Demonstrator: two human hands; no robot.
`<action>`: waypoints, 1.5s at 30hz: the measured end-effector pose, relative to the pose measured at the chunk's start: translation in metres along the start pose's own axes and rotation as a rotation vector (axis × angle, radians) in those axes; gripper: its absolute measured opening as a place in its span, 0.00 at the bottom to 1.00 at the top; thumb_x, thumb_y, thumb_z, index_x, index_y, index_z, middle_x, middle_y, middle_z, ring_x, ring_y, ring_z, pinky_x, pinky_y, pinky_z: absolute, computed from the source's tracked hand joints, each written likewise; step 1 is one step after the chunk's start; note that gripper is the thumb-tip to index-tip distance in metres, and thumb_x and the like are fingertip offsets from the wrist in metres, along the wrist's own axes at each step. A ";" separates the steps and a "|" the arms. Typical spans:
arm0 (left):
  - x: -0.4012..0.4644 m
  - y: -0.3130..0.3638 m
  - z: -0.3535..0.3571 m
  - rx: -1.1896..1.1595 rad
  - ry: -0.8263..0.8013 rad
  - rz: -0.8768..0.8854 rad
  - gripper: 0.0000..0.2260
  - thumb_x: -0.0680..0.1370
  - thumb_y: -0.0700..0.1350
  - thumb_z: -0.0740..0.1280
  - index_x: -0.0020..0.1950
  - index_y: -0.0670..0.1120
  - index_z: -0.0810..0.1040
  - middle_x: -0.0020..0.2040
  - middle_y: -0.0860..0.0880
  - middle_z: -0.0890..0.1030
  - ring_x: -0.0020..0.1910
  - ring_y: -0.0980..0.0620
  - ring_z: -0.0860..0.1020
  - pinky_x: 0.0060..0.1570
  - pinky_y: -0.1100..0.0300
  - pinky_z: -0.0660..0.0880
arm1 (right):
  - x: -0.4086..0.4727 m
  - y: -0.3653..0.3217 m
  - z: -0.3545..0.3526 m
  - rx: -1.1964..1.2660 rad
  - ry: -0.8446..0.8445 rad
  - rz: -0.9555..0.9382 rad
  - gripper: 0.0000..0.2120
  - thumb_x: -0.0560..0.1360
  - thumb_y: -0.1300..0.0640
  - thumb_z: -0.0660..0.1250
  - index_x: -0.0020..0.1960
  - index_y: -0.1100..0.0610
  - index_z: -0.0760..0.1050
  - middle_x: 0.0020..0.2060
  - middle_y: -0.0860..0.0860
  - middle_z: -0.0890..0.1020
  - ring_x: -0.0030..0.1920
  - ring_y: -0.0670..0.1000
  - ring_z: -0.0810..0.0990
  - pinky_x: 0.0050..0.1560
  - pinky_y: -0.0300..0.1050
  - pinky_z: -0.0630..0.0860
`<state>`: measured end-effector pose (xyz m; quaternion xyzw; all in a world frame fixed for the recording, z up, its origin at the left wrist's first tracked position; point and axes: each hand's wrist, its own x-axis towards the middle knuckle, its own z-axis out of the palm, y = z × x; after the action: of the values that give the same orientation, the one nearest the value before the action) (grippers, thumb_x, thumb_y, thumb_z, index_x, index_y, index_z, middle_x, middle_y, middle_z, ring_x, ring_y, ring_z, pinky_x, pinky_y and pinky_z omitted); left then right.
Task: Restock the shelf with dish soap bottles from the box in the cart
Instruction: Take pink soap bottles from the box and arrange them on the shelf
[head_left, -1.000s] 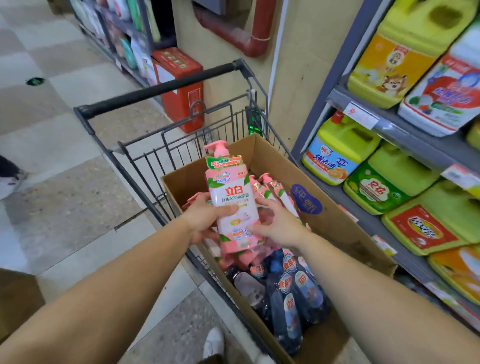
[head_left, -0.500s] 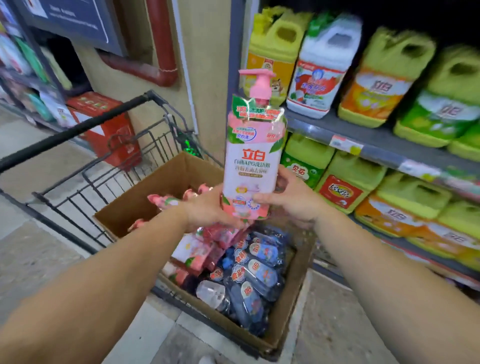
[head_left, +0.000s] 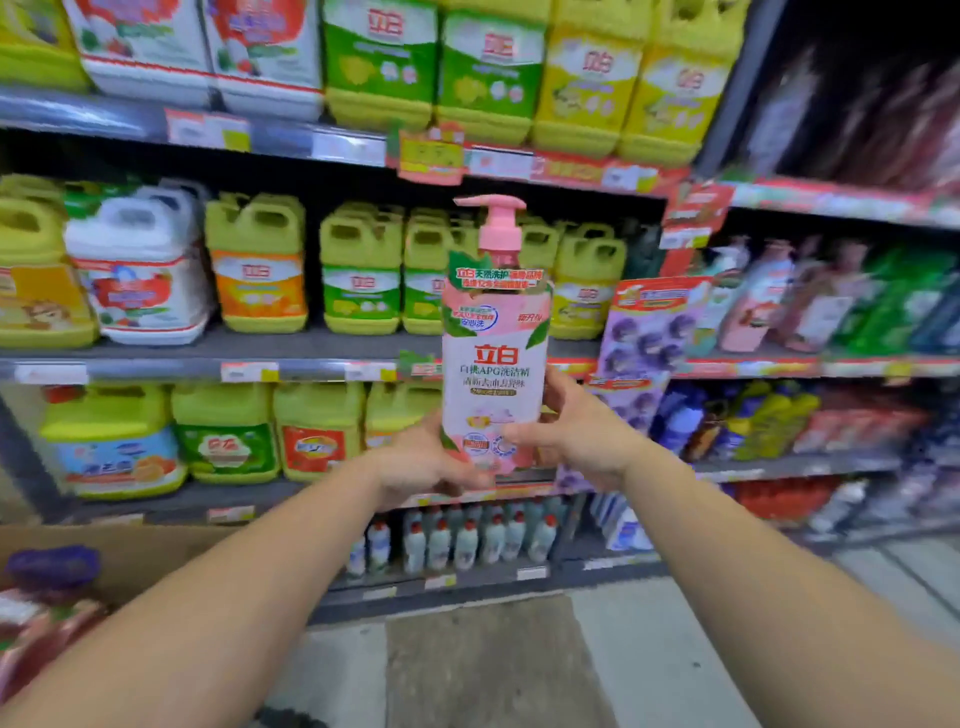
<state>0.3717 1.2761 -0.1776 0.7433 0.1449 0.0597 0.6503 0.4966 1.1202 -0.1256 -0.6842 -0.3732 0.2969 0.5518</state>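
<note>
Upright pink plastic pump-top dish soap bottle (head_left: 493, 358) | gripped low by left hand (head_left: 423, 462) and right hand (head_left: 576, 436) | judged full, heavyish, rigid, slick film; body grip preferred over pump.

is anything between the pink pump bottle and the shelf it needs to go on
Both hands, left and right, hold the pink pump bottle upright in open air before the shelves. Nothing visible blocks it, but yellow-green jugs fill the shelf directly behind.
</note>
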 end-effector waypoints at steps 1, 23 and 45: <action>0.019 0.017 0.034 0.000 -0.059 0.024 0.27 0.67 0.27 0.74 0.63 0.43 0.74 0.46 0.46 0.86 0.43 0.52 0.82 0.42 0.58 0.78 | -0.018 -0.001 -0.036 0.019 0.064 0.011 0.33 0.69 0.66 0.76 0.69 0.52 0.68 0.60 0.49 0.81 0.57 0.52 0.82 0.51 0.61 0.81; 0.393 0.203 0.392 0.135 -0.379 0.419 0.36 0.61 0.36 0.81 0.64 0.46 0.68 0.54 0.51 0.82 0.50 0.57 0.82 0.49 0.62 0.79 | -0.048 0.027 -0.516 -0.001 0.612 -0.079 0.29 0.72 0.66 0.72 0.68 0.48 0.70 0.58 0.50 0.82 0.51 0.53 0.84 0.44 0.54 0.82; 0.626 0.434 0.429 0.512 0.234 0.474 0.11 0.68 0.45 0.79 0.46 0.54 0.82 0.40 0.61 0.84 0.39 0.66 0.80 0.37 0.74 0.73 | 0.178 -0.076 -0.824 -0.134 0.199 -0.470 0.18 0.79 0.62 0.64 0.67 0.51 0.69 0.51 0.46 0.82 0.39 0.41 0.84 0.34 0.37 0.78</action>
<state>1.1457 1.0032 0.1242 0.8830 0.0522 0.2554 0.3902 1.2538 0.8387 0.1269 -0.6395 -0.4844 0.0664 0.5933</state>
